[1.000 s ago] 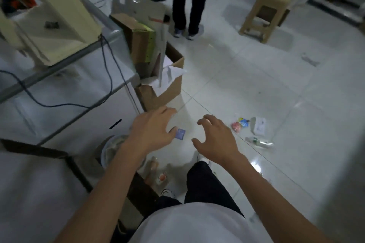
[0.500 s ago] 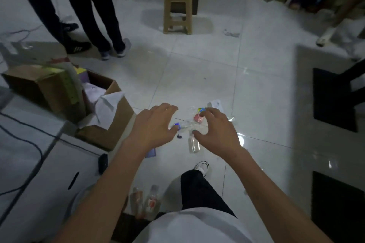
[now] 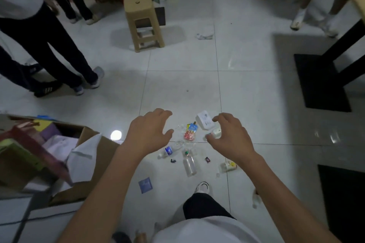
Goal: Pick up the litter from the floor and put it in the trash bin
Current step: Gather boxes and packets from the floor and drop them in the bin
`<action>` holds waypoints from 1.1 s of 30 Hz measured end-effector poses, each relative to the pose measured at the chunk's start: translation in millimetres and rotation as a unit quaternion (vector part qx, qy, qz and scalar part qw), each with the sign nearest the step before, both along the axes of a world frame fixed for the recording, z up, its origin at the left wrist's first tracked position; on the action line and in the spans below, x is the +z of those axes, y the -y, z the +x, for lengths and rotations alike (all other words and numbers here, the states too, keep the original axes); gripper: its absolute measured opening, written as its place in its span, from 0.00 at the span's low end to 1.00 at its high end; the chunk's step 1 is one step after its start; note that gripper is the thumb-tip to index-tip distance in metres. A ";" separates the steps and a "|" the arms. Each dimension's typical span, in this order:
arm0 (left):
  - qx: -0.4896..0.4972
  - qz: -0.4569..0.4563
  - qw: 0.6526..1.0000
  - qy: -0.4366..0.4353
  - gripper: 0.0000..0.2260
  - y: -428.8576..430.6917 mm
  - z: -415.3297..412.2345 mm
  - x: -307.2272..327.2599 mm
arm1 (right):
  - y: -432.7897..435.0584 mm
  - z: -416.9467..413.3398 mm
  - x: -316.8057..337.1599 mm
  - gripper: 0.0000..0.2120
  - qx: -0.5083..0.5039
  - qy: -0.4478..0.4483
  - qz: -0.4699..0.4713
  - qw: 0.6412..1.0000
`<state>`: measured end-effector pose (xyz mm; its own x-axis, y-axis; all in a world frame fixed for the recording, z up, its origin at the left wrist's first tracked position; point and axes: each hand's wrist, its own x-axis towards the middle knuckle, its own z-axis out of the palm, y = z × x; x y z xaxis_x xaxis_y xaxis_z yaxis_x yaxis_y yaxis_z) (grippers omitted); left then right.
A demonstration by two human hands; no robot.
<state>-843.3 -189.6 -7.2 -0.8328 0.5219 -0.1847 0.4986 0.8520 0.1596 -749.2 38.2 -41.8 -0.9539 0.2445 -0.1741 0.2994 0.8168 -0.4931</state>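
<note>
Both hands are empty. The left hand (image 3: 150,130) and the right hand (image 3: 231,136) hang side by side above the floor (image 3: 181,85), palms down, fingers spread and loosely curled, touching nothing.

The litter lies on the tiles under and between them. A white packet (image 3: 205,122) sits just past the right fingertips, with a blue sachet (image 3: 192,127) and a red packet (image 3: 189,135) beside it in the gap between the hands. A small white bottle (image 3: 216,132) shows just beside the right thumb; whether the thumb touches it I cannot tell. Nearer the person, a bottle with a blue label (image 3: 169,150) lies on its side below the left hand, a clear bottle (image 3: 189,163) lies next to it, and a dark wrapper (image 3: 207,160) is near that. A bottle with a yellow label (image 3: 227,166) lies under the right wrist. A blue square (image 3: 145,185) rests by the left forearm, near the person's shoe (image 3: 202,187).

To the left stands an open cardboard box (image 3: 88,163) with paper and coloured things inside. Farther off, a tan stool (image 3: 143,19) stands upright, and a crumpled tissue (image 3: 204,35) lies to its right. People's legs (image 3: 59,51) stand at the left, and a black table base (image 3: 320,83) sits at the right.
</note>
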 end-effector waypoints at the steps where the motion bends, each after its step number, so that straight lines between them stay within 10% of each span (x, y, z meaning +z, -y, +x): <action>1: -0.003 0.001 1.000 -0.003 0.24 -7.4 -7.9 1.8 | -5.5 -8.0 1.2 0.24 0.001 -0.005 0.000 1.000; 23: -0.160 0.025 0.985 -0.064 0.24 -128.7 -237.6 24.7 | -68.5 -175.1 13.7 0.26 -0.112 -0.001 0.010 0.994; 33: -0.390 -0.024 0.919 -0.050 0.27 -165.7 -432.6 -24.7 | -47.8 -314.7 -15.4 0.27 -0.323 0.029 0.009 0.946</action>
